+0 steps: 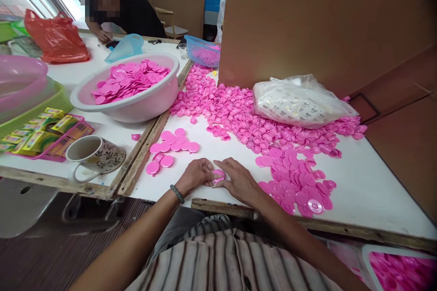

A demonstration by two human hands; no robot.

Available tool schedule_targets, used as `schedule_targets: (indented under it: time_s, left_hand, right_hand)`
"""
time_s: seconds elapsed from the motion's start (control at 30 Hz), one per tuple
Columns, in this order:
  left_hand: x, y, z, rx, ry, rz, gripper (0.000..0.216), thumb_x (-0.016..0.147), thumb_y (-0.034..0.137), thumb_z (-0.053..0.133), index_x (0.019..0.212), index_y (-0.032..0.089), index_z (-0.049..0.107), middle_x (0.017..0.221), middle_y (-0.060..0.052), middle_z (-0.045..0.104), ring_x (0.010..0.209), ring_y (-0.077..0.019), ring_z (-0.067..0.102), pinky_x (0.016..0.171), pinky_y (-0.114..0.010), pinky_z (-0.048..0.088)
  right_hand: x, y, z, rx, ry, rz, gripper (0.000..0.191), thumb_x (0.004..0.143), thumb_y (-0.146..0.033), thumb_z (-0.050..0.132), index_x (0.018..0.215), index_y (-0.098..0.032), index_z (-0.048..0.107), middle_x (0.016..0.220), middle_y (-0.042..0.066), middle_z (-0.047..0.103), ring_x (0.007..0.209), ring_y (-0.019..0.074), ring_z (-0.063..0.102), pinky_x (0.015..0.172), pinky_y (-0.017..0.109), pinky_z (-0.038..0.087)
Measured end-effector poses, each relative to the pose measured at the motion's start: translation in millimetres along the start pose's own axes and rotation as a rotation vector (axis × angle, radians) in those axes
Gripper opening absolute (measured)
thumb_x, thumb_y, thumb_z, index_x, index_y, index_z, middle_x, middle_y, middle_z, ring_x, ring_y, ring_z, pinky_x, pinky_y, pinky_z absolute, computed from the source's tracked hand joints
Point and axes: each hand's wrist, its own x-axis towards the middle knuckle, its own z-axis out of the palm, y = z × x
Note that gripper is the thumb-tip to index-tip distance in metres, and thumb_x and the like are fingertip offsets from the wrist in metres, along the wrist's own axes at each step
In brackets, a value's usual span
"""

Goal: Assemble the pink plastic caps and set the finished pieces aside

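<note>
"Below the front edge of the bench (368, 186), what appears?"

"A striped shirt (218, 259), centrally; right, a white-rimmed container (367, 259) of pink pieces."

"And the hands?"

"Just above the edge, the left hand (195, 176), a beaded bracelet (177, 194) at its wrist, has its fingers pinched on a round pink piece (220, 174). The right hand's (241, 183) thumb and forefinger curve about the same piece; whether they grip it cannot be told."

"What flanks them?"

"Left, a small group of round pink pieces (175, 144); right, a larger heap of flat pink discs (290, 175). Farther left, a patterned mug (109, 154) and a pink basket (68, 144) of yellow boxes (37, 141)."

"Beyond these?"

"A pale basin (146, 105) of pink discs and, to its right, a spread of cup-shaped pink pieces (235, 111), a clear bag (297, 102) lying on it. Cardboard (290, 18) stands behind."

"Farthest?"

"A red bag (58, 41), a blue basket (201, 54) and a co-worker (136, 7) in black, leaning over the bench."
</note>
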Motion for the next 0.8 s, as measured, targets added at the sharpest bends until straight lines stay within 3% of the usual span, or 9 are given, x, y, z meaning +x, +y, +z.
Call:
schedule_targets:
  time_s: [0.17,0.4,0.5,0.63,0.7,0.8]
  left_hand:
    - [6.8,2.5,-1.8,0.036,-0.048,-0.086,0.035,0.056,0.023,0.076,0.070,0.015,0.046,0.047,0.001,0.058,0.041,-0.0124,0.057,0.042,-0.021,0.047]
    - [10.4,8.8,-3.4,0.121,-0.068,-0.156,0.023,0.060,0.014,0.066,0.071,0.015,0.045,0.047,0.001,0.059,0.043,-0.0153,0.059,0.042,-0.023,0.047]
    - [8.7,7.6,-0.7,0.139,-0.070,-0.119,0.022,0.062,0.017,0.064,0.075,0.016,0.046,0.046,0.002,0.058,0.042,-0.0138,0.056,0.042,-0.022,0.045]
    - [1.7,3.4,-6.8,0.248,-0.039,0.063,0.026,0.066,0.032,0.064,0.080,0.017,0.048,0.046,0.006,0.053,0.040,-0.0109,0.049,0.041,-0.019,0.037]
    - [-5.9,4.2,-19.2,0.401,0.080,0.171,0.025,0.069,0.036,0.061,0.081,0.017,0.049,0.049,0.006,0.053,0.043,-0.0109,0.049,0.044,-0.020,0.035]
    - [-18.1,8.5,-45.3,0.702,0.345,0.260,0.025,0.073,0.041,0.057,0.083,0.018,0.052,0.059,0.004,0.058,0.053,-0.0133,0.054,0.050,-0.021,0.035]
  right_hand:
    - [13.6,4.8,-10.0,0.108,-0.235,-0.061,0.011,0.079,-0.013,0.055,0.078,-0.020,0.064,0.075,-0.001,0.054,0.070,0.0104,0.050,0.061,0.020,0.034]
    - [21.7,9.9,-4.4,0.112,-0.260,0.005,0.004,0.074,-0.019,0.063,0.073,-0.021,0.066,0.070,-0.002,0.054,0.066,0.0097,0.049,0.057,0.019,0.031]
    - [15.0,8.2,-0.6,0.047,-0.193,-0.007,0.006,0.077,-0.024,0.062,0.081,-0.024,0.066,0.072,-0.001,0.056,0.071,0.0119,0.050,0.059,0.021,0.033]
    - [-8.9,7.9,0.1,-0.030,0.007,0.011,0.028,0.083,-0.030,0.056,0.109,-0.021,0.057,0.087,0.003,0.060,0.082,0.0154,0.051,0.067,0.024,0.038]
    - [-24.1,15.0,-6.8,-0.126,0.128,0.068,0.035,0.085,-0.032,0.052,0.116,-0.016,0.052,0.095,0.007,0.060,0.087,0.0182,0.049,0.073,0.028,0.038]
    - [-40.7,37.0,-23.4,-0.370,0.224,0.225,0.030,0.086,-0.026,0.049,0.112,-0.013,0.054,0.097,0.010,0.059,0.090,0.0229,0.046,0.075,0.034,0.036]
